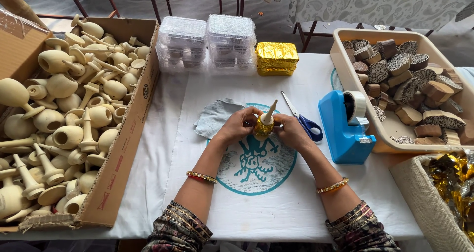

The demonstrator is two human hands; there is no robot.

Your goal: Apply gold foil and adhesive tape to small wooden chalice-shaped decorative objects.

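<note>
Left hand and right hand, fingers pinching gold-foiled wooden piece, brown cardboard box left, gold foil block behind

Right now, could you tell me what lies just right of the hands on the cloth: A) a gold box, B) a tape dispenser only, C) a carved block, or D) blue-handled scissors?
D: the scissors lie on the cloth beside the right hand, with the dispenser farther right.
</note>
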